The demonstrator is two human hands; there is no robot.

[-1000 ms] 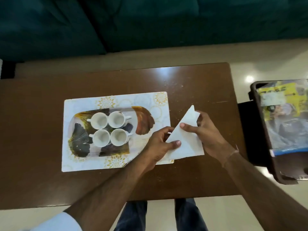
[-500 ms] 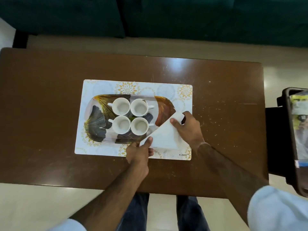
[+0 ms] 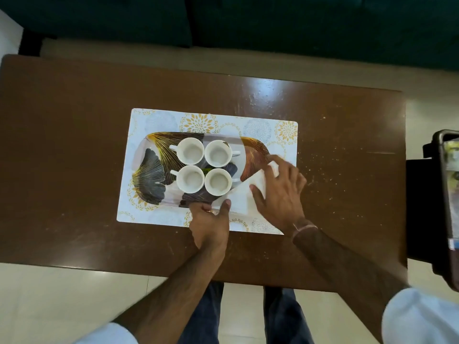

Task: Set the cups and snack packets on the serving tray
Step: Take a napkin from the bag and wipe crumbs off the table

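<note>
Several white cups [image 3: 190,151] stand close together on a patterned serving tray [image 3: 149,167], which rests on a floral placemat [image 3: 159,217]. A folded white napkin [image 3: 242,198] lies over the tray's near right corner. My left hand [image 3: 210,223] pinches the napkin's near left edge with thumb and fingers. My right hand [image 3: 280,192] lies flat on the napkin's right part, fingers spread. No snack packets are visible on the tray.
The placemat sits on a brown wooden table [image 3: 74,145] with crumbs scattered at the right. A dark bin [image 3: 444,207] holding packets stands off the table's right edge. A dark green sofa [image 3: 248,26] runs behind the table.
Both hands carried the folded napkin from the table at the right onto the tray's near right corner. My right hand went from gripping it to lying flat on it.
</note>
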